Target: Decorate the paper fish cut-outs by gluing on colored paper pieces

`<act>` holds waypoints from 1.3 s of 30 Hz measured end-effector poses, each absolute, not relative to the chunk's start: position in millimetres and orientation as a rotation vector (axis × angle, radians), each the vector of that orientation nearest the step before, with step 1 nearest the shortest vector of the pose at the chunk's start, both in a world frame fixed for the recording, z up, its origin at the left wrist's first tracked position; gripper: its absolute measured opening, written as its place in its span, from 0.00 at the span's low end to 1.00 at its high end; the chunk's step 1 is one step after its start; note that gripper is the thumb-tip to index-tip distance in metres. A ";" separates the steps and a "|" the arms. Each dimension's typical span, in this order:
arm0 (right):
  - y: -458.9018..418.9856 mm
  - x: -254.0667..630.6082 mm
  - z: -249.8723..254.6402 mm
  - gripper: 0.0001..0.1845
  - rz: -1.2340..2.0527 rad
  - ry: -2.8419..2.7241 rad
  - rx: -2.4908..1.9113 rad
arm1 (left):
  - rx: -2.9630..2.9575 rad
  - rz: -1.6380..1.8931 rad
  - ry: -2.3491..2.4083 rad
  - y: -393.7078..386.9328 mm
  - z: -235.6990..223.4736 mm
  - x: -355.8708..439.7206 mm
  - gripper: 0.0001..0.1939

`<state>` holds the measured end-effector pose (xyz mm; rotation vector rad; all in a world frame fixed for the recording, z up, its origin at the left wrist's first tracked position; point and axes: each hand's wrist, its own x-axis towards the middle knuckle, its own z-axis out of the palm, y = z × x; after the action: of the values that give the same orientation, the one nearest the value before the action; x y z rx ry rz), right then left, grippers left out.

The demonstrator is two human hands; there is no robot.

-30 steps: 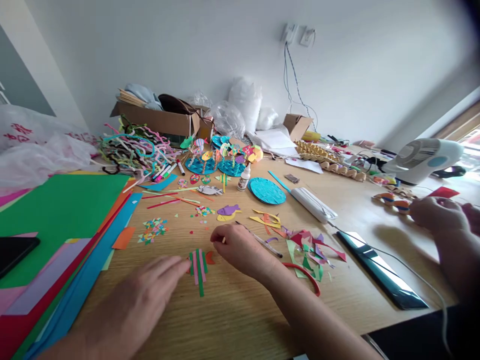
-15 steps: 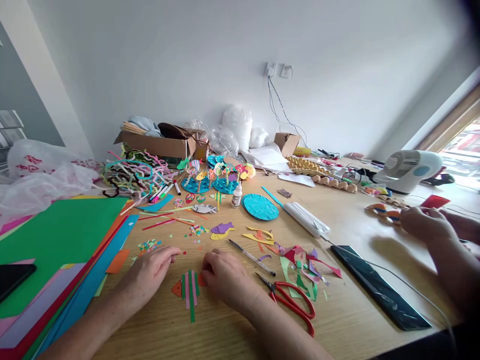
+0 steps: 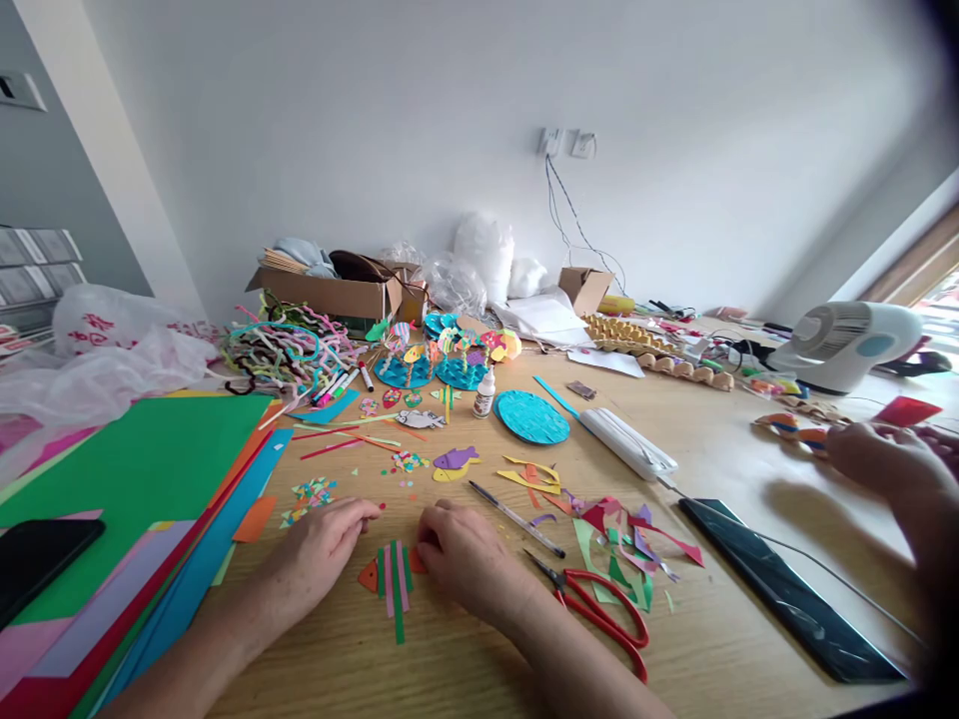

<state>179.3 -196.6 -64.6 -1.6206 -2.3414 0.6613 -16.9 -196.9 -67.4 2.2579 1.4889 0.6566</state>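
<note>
A striped paper fish [image 3: 394,579] lies flat on the table, with an orange head and green and pink strips across its body. My right hand [image 3: 459,557] is closed, its curled fingers on the fish's orange tail piece [image 3: 418,561] and hiding part of it. To the upper left of the fish rests my left hand [image 3: 322,544], fingers pressed together, with a small red paper dot [image 3: 383,506] right at the fingertips. Whether those fingers grip anything cannot be made out. Red-handled scissors [image 3: 603,609] lie open beside my right forearm, below a pen [image 3: 516,519].
Coloured paper sheets [image 3: 172,469] and a phone [image 3: 49,554] lie at left. Paper scraps [image 3: 629,544], a white power strip [image 3: 627,442] and a dark flat packet [image 3: 786,589] are at right. Beyond stand a glue bottle [image 3: 484,392] and a blue disc [image 3: 531,416]. Another person's hand [image 3: 884,454] holds red paper.
The view has turned slightly left, so everything appears shifted right. Both my hands stay about where they were around the fish.
</note>
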 end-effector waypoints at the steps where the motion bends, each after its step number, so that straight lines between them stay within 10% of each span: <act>1: -196.4 179.3 -65.3 0.08 0.663 -2.339 -1.620 | 2.257 0.663 1.484 -196.7 -68.7 -17.1 0.17; 39: -194.7 169.4 -68.9 0.13 1.101 -1.961 -1.346 | 2.035 0.590 1.441 -194.5 -67.8 -20.1 0.16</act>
<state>169.4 -194.7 -68.9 -1.3462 -1.9609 1.1009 -20.1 -194.5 -67.8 2.0352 1.4408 0.5896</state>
